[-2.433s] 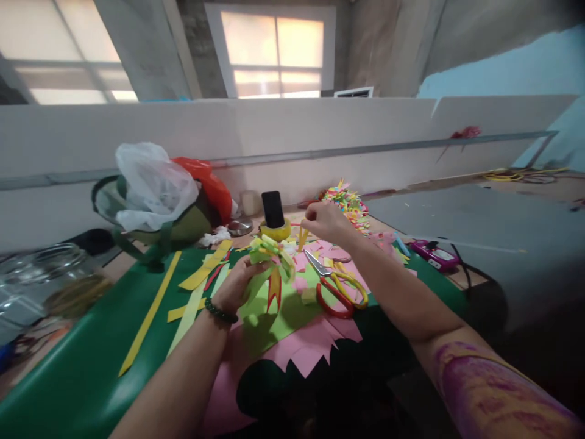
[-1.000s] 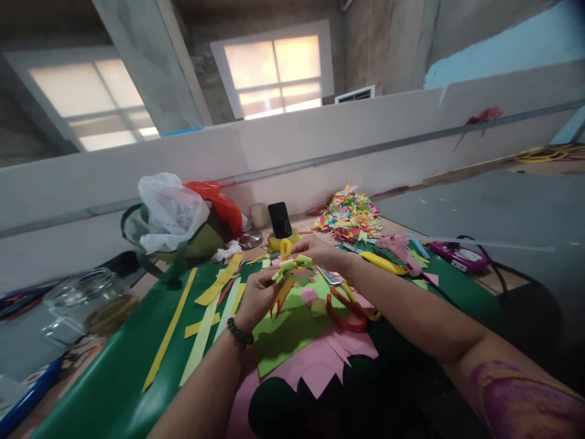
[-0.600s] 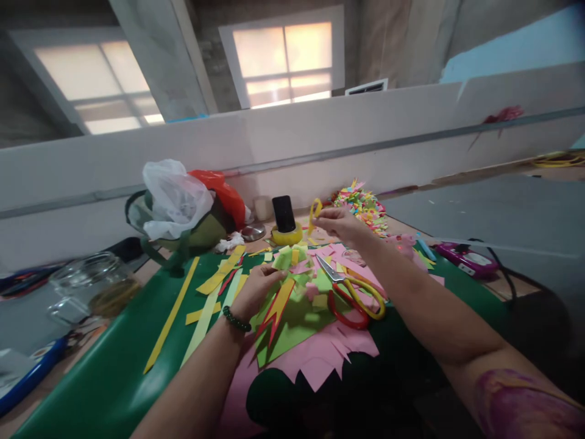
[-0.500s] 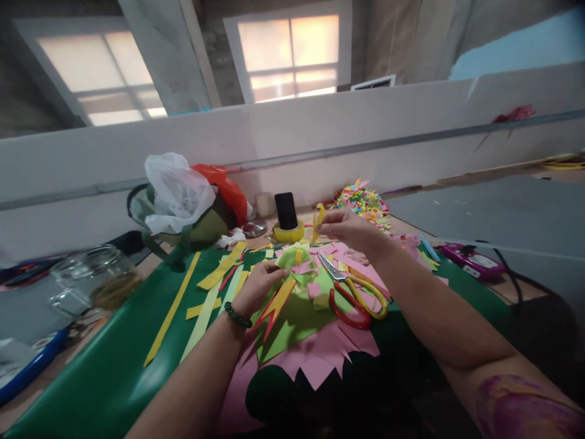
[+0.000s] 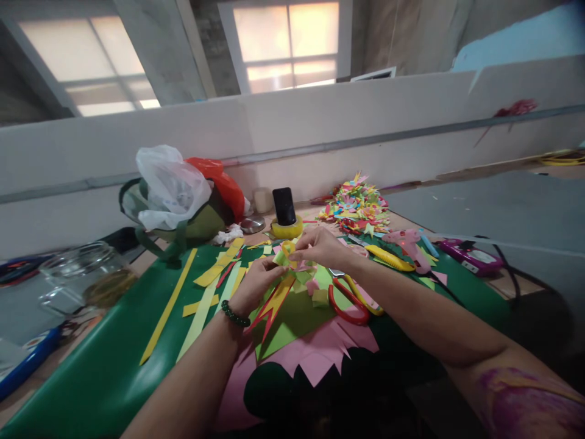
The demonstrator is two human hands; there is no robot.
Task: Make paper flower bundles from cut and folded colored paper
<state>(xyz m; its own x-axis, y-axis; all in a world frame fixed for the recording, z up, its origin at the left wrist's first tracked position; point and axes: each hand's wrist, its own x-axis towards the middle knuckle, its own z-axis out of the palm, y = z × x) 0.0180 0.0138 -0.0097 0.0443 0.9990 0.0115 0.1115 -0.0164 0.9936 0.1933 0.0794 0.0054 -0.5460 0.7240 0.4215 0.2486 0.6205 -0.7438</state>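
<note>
My left hand (image 5: pixel 261 281), a dark green bead bracelet at its wrist, pinches a light green paper piece (image 5: pixel 280 258). Red and yellow notched paper tails (image 5: pixel 277 301) extend below its fingers. Pressed close beside it, my right hand (image 5: pixel 320 247) pinches a curled yellow paper strip (image 5: pixel 287 248) against the green piece. Its fingertips partly hide where the papers meet. Under both hands lie a green sheet (image 5: pixel 297 326) and pink paper with a jagged edge (image 5: pixel 315 360). Scissors (image 5: pixel 337 285) with red and yellow handles rest to the right, their blades mostly covered by my right hand and forearm.
Yellow strips (image 5: pixel 170 308) lie on the green mat (image 5: pixel 114 360). Rightward are a yellow cutter (image 5: pixel 390 258), pink glue gun (image 5: pixel 406 239) and purple device (image 5: pixel 470 258). Behind stand a phone (image 5: pixel 284 206), tape roll (image 5: pixel 287 229), paper-shape pile (image 5: pixel 359 204) and a bag (image 5: pixel 201 219).
My right hand has come down and left with the yellow strip, from above the scissors to the green piece. The cutter and glue gun now show past my forearm.
</note>
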